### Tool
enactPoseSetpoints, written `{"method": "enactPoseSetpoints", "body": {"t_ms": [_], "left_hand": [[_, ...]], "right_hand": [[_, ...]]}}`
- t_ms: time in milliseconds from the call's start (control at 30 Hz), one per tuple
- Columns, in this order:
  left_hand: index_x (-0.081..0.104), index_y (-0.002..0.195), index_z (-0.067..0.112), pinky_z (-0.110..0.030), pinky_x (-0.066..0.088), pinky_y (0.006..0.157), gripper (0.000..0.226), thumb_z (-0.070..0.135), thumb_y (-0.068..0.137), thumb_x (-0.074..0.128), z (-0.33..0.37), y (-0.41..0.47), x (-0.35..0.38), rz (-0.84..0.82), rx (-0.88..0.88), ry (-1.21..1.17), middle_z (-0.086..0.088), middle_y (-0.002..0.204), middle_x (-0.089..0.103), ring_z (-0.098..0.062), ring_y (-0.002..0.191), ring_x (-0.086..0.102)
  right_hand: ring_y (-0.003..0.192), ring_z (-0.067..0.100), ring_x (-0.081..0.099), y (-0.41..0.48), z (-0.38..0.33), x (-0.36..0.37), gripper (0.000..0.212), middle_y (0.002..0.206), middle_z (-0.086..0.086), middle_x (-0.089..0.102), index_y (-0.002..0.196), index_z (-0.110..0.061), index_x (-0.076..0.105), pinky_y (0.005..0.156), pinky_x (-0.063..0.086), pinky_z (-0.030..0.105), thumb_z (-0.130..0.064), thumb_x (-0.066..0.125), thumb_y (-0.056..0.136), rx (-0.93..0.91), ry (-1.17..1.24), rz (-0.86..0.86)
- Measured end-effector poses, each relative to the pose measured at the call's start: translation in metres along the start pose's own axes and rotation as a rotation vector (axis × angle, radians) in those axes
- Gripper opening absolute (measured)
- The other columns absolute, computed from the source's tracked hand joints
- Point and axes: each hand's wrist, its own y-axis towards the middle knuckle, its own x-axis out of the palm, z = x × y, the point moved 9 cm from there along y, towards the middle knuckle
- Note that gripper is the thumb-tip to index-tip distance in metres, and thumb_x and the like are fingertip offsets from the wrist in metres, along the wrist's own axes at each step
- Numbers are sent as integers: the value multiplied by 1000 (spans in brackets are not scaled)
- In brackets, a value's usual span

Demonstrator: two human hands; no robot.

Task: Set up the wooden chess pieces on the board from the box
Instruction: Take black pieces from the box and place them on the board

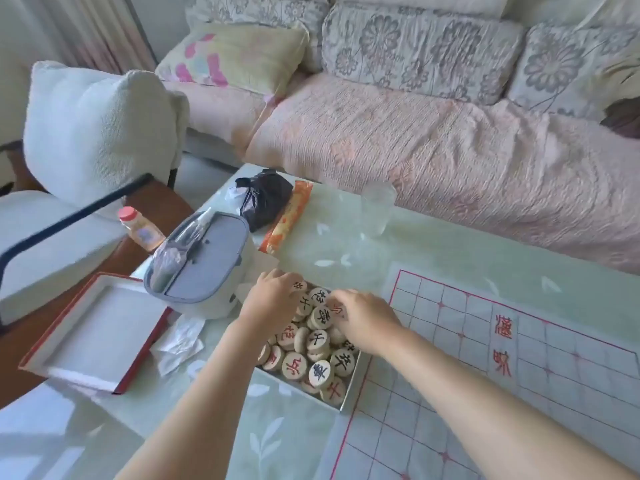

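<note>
An open box (349,389) on the glass table holds several round wooden chess pieces (318,341) with red or black characters. My left hand (270,299) reaches into the far left part of the box, fingers curled down onto the pieces. My right hand (363,317) lies over the box's far right part, its fingers bent among the pieces; what they hold is hidden. The paper board (519,368), a red grid with red characters, lies flat to the right of the box with no pieces on it.
The box lid (97,330) lies upturned at the left. A grey case (204,265), crumpled tissue (180,341), a small bottle (138,228), a black bag (263,199), an orange snack packet (287,216) and a glass (375,209) stand behind. A sofa (415,133) runs beyond the table.
</note>
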Motion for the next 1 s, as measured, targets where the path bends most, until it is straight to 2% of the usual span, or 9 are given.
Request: {"method": "enactPoseSetpoints", "body": {"t_ms": [100,167,233,467,600,700,767,833,1000], "left_hand": [[54,130,32,-36,43,89,36,39,97,42,-12,2,20,71,-2,73,1,119,52,-22,113,41],[56,125,34,-35,44,87,34,42,94,42,-18,3,34,91,-4,108,2,116,49,-20,113,38],[60,117,35,-33,43,85,31,45,91,47,-21,3,39,146,15,129,4,113,47,-19,113,36],[63,117,36,-30,37,82,33,45,85,60,-18,-10,34,269,112,68,6,115,52,-19,109,36],[63,110,37,-36,33,90,24,35,87,59,-9,-21,28,293,143,12,8,105,60,-19,103,46],[64,111,33,-36,42,87,26,25,87,58,6,-40,23,306,179,-133,6,107,60,-20,101,55],[64,117,27,-33,47,85,30,21,88,57,22,-57,25,276,209,-246,3,112,58,-21,100,58],[64,118,26,-27,44,80,32,20,88,56,44,-74,32,236,241,-280,3,113,58,-19,99,58],[65,114,25,-24,42,72,28,19,87,60,121,-124,68,37,336,-352,4,106,66,-15,87,58]], "right_hand": [[126,20,50,15,4,23,45,138,-5,57,138,-27,51,103,39,37,-37,58,94,-37,-62,67],[124,22,49,22,7,35,51,136,-5,58,138,-29,50,100,38,38,-49,57,92,-41,-103,95],[120,23,49,27,8,44,52,132,-6,61,135,-31,52,97,38,38,-54,58,89,-60,-134,149],[120,20,50,23,6,49,46,125,-6,62,127,-32,58,99,40,34,-47,64,84,-77,-79,238],[116,19,54,-7,4,33,40,122,-3,60,123,-32,60,96,45,35,-42,65,85,-51,39,322],[113,17,56,-44,6,26,39,125,-3,56,124,-31,59,94,46,33,-41,64,87,-2,120,353],[113,18,56,-73,8,25,40,125,-1,54,127,-27,58,94,46,32,-40,63,89,14,105,349],[113,18,56,-104,16,20,41,124,-1,53,129,-25,58,94,47,32,-39,62,91,36,90,357],[119,16,54,-194,61,7,45,131,-3,51,135,-23,54,95,43,27,-35,61,92,127,92,413]]}}
